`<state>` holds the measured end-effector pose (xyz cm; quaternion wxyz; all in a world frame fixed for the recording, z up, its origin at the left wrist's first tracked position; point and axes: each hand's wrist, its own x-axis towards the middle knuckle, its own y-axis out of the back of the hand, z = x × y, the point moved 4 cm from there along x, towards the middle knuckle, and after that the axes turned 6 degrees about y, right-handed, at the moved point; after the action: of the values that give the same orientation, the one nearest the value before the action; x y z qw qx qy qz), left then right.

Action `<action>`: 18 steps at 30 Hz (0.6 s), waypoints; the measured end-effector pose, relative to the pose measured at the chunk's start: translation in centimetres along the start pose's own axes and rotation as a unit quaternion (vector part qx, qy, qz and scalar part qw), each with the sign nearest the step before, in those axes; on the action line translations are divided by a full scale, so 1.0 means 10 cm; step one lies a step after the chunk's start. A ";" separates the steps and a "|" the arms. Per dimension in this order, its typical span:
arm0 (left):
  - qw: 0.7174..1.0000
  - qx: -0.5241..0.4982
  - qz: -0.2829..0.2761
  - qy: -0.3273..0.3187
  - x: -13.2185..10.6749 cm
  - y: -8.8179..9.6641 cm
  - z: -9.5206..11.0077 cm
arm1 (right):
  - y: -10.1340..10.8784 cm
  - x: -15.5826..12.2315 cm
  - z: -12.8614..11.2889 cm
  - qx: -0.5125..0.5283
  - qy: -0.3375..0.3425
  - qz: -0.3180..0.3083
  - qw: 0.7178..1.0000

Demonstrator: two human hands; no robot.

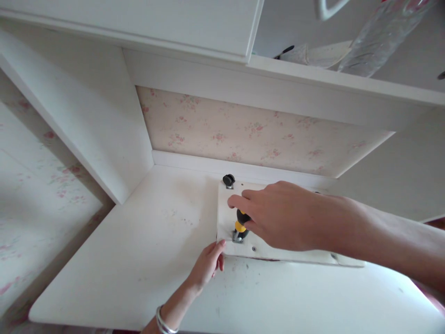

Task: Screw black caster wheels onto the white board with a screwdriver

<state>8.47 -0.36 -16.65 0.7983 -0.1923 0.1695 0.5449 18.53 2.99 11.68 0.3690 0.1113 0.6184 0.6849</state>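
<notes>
A white board (274,253) lies flat on the white desk (156,250), with a black caster wheel (228,180) at its far left corner. My right hand (278,215) is closed around a black and yellow screwdriver (241,222), held upright with its tip at a metal bracket (238,237) near the board's front left corner. My left hand (208,264), a silver bracelet (163,322) on its wrist, rests its fingertips against the board's front left corner, fingers partly curled.
The desk sits in a white alcove with floral wallpaper (250,134) behind. A shelf (347,83) above holds a clear plastic bottle (378,37) and papers. A slanted white panel (86,125) closes the left side.
</notes>
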 end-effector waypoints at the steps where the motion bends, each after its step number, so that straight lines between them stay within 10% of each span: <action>1: 1.000 -0.001 -0.002 -0.001 0.00 0.00 -0.01 | 0.00 0.00 0.00 -0.009 -0.017 -0.003 1.000; 18: 1.000 -0.007 -0.004 -0.001 0.01 0.00 -0.03 | 0.00 -0.01 0.01 -0.047 -0.029 0.025 0.998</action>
<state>8.46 -0.36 -16.96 0.7994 -0.1980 0.1639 0.5430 18.65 2.96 11.78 0.3744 0.1286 0.5717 0.7186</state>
